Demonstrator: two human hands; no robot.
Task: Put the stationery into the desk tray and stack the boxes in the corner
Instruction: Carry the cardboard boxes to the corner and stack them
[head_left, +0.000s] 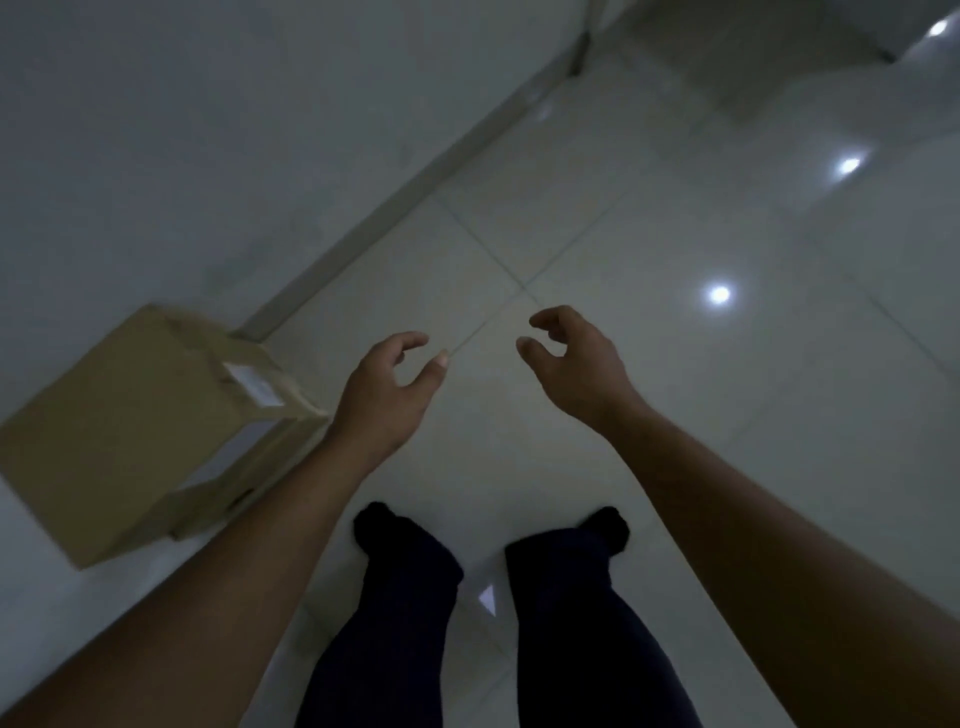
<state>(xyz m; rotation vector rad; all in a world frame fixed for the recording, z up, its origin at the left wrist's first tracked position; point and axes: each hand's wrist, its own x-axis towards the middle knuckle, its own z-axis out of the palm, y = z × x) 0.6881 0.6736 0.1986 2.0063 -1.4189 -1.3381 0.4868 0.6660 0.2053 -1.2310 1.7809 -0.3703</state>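
A brown cardboard box (130, 421) with a white label sits on top of another cardboard box (244, 483) on the floor at the left, against the wall. My left hand (387, 389) hovers just right of the boxes, fingers curled apart and holding nothing. My right hand (571, 358) is held out over the floor tiles, also with fingers apart and nothing in it. No stationery or desk tray is in view.
A pale wall (182, 156) with a skirting board (405, 202) runs diagonally from the boxes to a corner at the upper right. Glossy white floor tiles (675, 234) reflect ceiling lights. My legs (410, 597) in dark trousers stand below.
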